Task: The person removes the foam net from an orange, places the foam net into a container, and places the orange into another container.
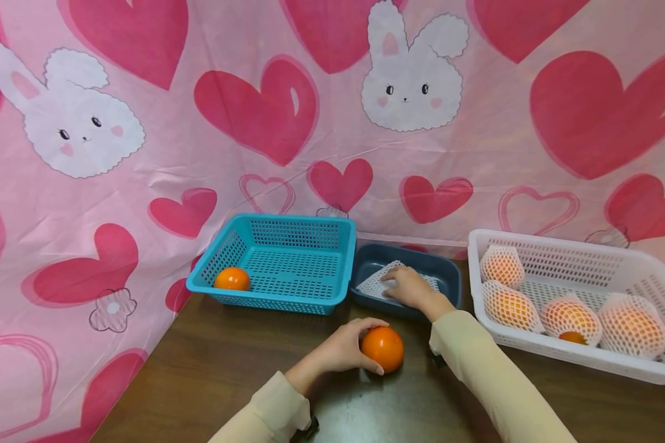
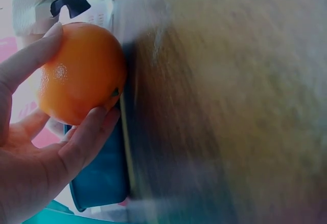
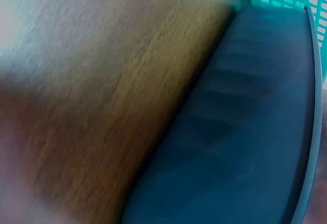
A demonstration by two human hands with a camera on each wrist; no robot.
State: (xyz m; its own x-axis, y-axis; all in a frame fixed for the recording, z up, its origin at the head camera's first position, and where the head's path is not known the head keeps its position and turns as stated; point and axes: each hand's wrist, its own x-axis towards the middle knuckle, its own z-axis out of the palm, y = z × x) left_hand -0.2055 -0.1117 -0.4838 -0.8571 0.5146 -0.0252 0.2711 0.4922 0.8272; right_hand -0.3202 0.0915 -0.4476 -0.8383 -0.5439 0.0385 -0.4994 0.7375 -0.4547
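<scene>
My left hand (image 1: pixel 340 349) grips a bare, shiny orange (image 1: pixel 383 349) from its left side, thumb and fingers curled round it. In the left wrist view the orange (image 2: pixel 84 73) shows a small green stem spot. My right hand (image 1: pixel 411 287) reaches into a dark blue basin (image 1: pixel 450 274), its fingers spread apart over white foam netting (image 1: pixel 374 287) there. In the right wrist view the outer wall of the basin (image 3: pixel 225 132) fills much of the picture, and the hand's fingers are hidden.
Left of the basin stands a teal basket (image 1: pixel 338 264) with one bare orange (image 1: pixel 233 279) in its near left corner. A white basket (image 1: pixel 532 237) at the right holds several oranges in foam nets (image 1: pixel 634 326). A pink printed cloth (image 1: pixel 310 138) hangs behind the brown table (image 1: pixel 199 369).
</scene>
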